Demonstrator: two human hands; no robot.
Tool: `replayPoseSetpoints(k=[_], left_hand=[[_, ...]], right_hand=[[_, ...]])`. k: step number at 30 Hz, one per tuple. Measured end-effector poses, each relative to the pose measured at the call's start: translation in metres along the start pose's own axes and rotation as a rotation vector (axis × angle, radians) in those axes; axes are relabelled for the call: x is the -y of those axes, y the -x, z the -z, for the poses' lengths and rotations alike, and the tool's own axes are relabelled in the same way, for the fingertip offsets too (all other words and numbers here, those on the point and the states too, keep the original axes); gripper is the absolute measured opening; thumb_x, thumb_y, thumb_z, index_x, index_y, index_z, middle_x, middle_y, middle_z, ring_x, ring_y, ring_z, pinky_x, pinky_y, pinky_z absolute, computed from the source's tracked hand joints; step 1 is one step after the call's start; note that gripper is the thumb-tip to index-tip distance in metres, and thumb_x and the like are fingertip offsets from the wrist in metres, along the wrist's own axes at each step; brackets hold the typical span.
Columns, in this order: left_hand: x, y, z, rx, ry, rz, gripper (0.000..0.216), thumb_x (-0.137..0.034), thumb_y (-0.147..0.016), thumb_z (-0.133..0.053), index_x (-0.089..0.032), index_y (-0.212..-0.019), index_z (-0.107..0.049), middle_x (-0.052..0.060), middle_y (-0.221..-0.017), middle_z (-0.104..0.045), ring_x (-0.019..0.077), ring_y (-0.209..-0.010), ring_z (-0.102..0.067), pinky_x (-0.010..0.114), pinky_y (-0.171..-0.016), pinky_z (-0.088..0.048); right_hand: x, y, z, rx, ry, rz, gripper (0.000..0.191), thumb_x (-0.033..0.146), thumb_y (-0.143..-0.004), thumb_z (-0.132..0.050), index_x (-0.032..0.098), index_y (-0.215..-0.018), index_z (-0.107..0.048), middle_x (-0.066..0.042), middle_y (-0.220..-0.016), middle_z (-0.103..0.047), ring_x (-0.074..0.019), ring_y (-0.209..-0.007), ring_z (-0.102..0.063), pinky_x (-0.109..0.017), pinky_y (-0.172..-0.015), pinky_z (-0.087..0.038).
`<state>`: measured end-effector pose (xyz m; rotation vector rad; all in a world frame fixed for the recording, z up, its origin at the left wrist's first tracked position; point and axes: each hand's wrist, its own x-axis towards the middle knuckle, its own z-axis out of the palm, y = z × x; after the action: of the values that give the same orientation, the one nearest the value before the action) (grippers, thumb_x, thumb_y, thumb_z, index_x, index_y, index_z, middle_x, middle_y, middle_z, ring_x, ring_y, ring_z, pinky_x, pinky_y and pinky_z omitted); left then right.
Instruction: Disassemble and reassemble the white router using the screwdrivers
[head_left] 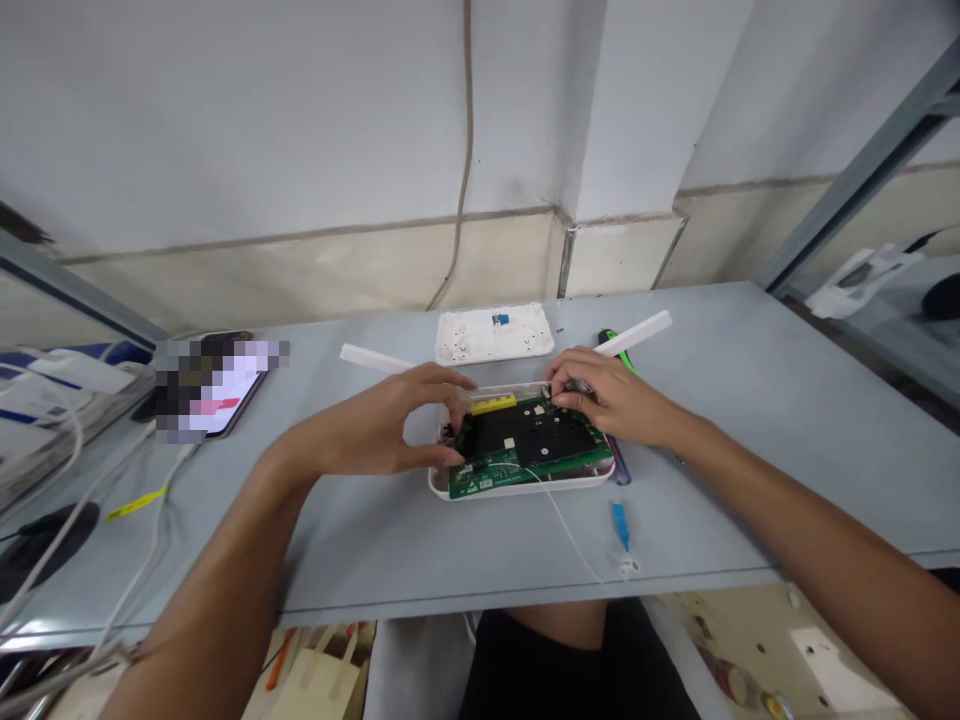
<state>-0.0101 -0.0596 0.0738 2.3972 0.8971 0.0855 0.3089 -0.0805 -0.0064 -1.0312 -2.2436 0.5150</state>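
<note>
A white router case (525,489) lies on the table with a green circuit board (559,464) in it. The board sits slightly askew, with a black sheet (487,432) over its middle. My left hand (397,420) grips the board's left end, thumb on the near side and fingers on the far side. At the board's far right corner, my right hand (611,395) has its fingers curled down onto it; the fingertips are partly hidden. White antennas (637,333) stick out on both sides. A thin white cable (562,525) runs from the board to the table's front edge.
Behind the case lies a white cover (480,345). A green-and-black tool (616,345) is partly under the right antenna. A blue connector (620,525) lies near the front edge. At left are a lit phone (238,395), cables and a dark mouse-like object (49,550).
</note>
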Motion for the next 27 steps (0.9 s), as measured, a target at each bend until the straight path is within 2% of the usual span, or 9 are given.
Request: replayPoseSetpoints(k=[5, 12, 15, 21, 27], left_hand=[[-0.001, 0.003, 0.003, 0.091, -0.058, -0.041, 0.018, -0.044, -0.088, -0.079, -0.028, -0.097, -0.076, 0.004, -0.159, -0.05, 0.0333, -0.143, -0.052, 0.046, -0.115, -0.047], [-0.013, -0.004, -0.008, 0.037, -0.095, -0.217, 0.002, -0.027, -0.092, -0.075, -0.024, -0.092, -0.076, 0.007, -0.154, -0.055, 0.0308, -0.149, -0.045, 0.048, -0.119, -0.046], [-0.016, -0.004, -0.012, 0.022, -0.128, -0.226, 0.005, -0.021, -0.092, -0.073, -0.024, -0.089, -0.077, 0.007, -0.155, -0.056, 0.0293, -0.149, -0.046, 0.048, -0.12, -0.046], [-0.023, 0.003, -0.016, -0.063, -0.192, -0.276, 0.013, -0.016, -0.09, -0.073, -0.025, -0.081, -0.077, -0.001, -0.154, -0.061, 0.0282, -0.15, -0.047, 0.044, -0.116, -0.052], [-0.019, 0.008, -0.008, -0.161, -0.209, -0.248, 0.011, -0.019, -0.092, -0.071, -0.024, -0.084, -0.077, 0.001, -0.149, -0.065, 0.0268, -0.144, -0.055, 0.045, -0.116, -0.053]], right_hand=[[0.0, -0.001, -0.001, -0.004, 0.01, -0.004, 0.013, 0.023, -0.103, -0.056, 0.024, -0.091, -0.058, -0.006, -0.109, -0.071, -0.0225, -0.106, -0.065, -0.04, -0.094, -0.05], [0.001, -0.002, -0.001, -0.014, 0.002, 0.005, 0.014, 0.021, -0.102, -0.058, 0.023, -0.088, -0.059, -0.005, -0.107, -0.071, -0.0226, -0.106, -0.064, -0.041, -0.094, -0.051], [0.001, -0.002, -0.001, -0.007, -0.016, 0.007, 0.015, 0.02, -0.102, -0.058, 0.023, -0.087, -0.058, -0.005, -0.106, -0.071, -0.0217, -0.105, -0.064, -0.04, -0.094, -0.05], [0.002, -0.002, 0.0, -0.015, -0.034, 0.021, 0.017, 0.022, -0.104, -0.057, 0.023, -0.087, -0.058, -0.004, -0.105, -0.071, -0.0203, -0.104, -0.064, -0.038, -0.093, -0.05], [0.003, -0.001, 0.001, -0.007, -0.057, -0.001, 0.014, 0.025, -0.104, -0.058, 0.023, -0.091, -0.061, -0.004, -0.107, -0.072, -0.0201, -0.105, -0.064, -0.039, -0.094, -0.05]])
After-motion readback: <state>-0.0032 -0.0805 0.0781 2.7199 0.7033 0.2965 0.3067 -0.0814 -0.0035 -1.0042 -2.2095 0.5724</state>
